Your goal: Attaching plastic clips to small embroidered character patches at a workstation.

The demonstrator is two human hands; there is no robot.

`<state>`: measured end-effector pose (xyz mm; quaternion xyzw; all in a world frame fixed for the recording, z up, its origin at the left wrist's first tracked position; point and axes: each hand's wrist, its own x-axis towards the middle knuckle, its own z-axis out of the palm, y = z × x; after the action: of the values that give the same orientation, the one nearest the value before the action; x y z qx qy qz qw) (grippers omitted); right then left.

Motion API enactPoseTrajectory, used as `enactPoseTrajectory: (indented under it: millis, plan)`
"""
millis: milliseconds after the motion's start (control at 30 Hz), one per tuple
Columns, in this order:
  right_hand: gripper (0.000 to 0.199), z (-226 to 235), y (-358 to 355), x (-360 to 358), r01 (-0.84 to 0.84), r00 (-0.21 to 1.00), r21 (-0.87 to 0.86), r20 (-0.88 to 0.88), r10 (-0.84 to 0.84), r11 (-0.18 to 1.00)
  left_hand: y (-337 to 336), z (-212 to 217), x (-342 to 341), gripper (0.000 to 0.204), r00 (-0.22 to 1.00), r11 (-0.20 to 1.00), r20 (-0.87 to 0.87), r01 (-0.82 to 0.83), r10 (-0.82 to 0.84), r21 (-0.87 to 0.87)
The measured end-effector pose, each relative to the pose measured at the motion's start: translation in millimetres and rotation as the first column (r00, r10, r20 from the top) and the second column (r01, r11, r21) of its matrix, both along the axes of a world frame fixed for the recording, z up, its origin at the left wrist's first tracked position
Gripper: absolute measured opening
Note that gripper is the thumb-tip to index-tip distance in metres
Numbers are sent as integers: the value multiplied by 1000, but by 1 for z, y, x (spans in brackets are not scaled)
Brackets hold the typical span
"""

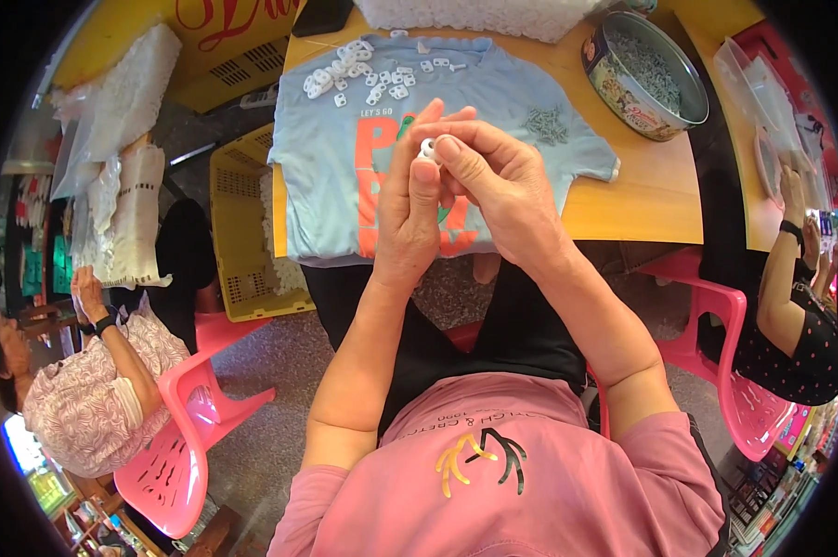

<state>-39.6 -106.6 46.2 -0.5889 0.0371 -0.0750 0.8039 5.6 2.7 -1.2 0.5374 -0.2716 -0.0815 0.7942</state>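
Both my hands are raised over a light blue T-shirt (312, 176) spread across the table. Between their fingertips is a small white plastic piece (428, 147) with a hole in it. My right hand (509, 186) pinches it with thumb and forefinger. My left hand (409, 200) is closed against its other side, thumb up; part of the piece is hidden by the fingers. Beyond my hands, a heap of similar white plastic pieces (344, 67) lies on the shirt, some scattered singly. To the right on the cloth sits a little pile of grey screws (546, 125).
A round tin (614, 97) of screws stands at the table's right. White pieces fill a large bag (474, 17) at the back. Left of the table is a yellow crate (238, 186). People sit at both sides, near pink chairs (191, 446).
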Motion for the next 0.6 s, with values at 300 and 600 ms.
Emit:
enactPoseTrajectory:
  millis: [300,600]
  plan:
    - [21,0,8,-1,23,1000,26,12,-23,999,2,-3,1,54,993,989,31,117,-115,-88]
    - [20,-2,15,2,30,995,12,90,-31,999,9,-4,3,56,994,991,44,105,-102,-80]
